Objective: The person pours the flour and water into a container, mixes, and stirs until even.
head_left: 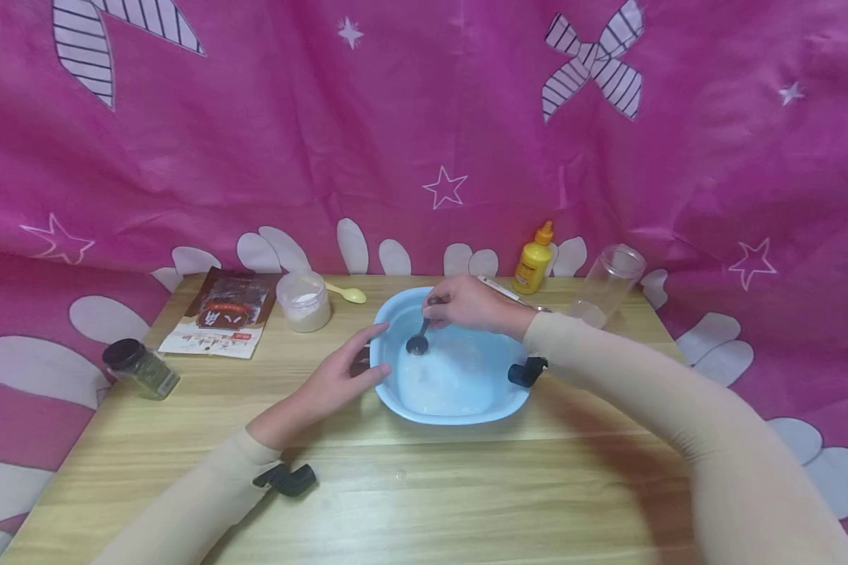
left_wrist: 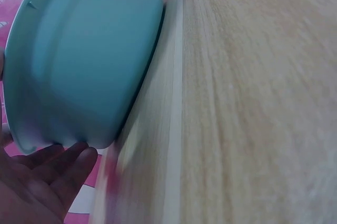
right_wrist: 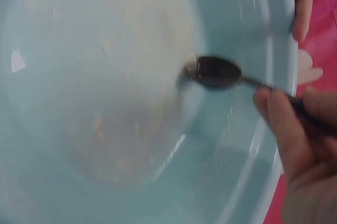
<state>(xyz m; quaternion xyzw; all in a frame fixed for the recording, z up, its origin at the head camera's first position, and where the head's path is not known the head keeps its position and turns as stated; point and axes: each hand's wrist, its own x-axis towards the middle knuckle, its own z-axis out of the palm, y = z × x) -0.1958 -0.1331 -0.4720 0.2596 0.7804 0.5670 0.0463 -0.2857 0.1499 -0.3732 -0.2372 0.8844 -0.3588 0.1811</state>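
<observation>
Currently pinched: a small dark round-bowled spoon [head_left: 417, 345], its handle held between thumb and fingers of a person's right hand [head_left: 469, 304].
Spoon's bowl: below and left of that grip, inside a light-blue oval plastic basin [head_left: 452, 419], near the edge of pale, cloudy contents [head_left: 441, 384]; whether its tip touches them, I cannot tell.
Steadying side: the left hand [head_left: 342, 365], fingers spread, touches the basin's left wall, across from the pinching grip.
Beyond the left hand: a clear plastic jar of white powder [head_left: 307, 315], with a small yellow plastic spoon [head_left: 353, 296] just beside it.
Farther left of that hand: a flat brown-and-white printed packet [head_left: 226, 314] and a small clear jar with a black lid [head_left: 141, 370], tilted in view.
Beyond the right hand: a yellow squeeze bottle with an orange tip [head_left: 532, 265], and a slim white object [head_left: 502, 289] partly hidden.
Right of the grip: a tall clear cylindrical container [head_left: 611, 278], behind the beige sleeve [head_left: 629, 377].
Under it all: a pale wood-grain table [head_left: 367, 510].
</observation>
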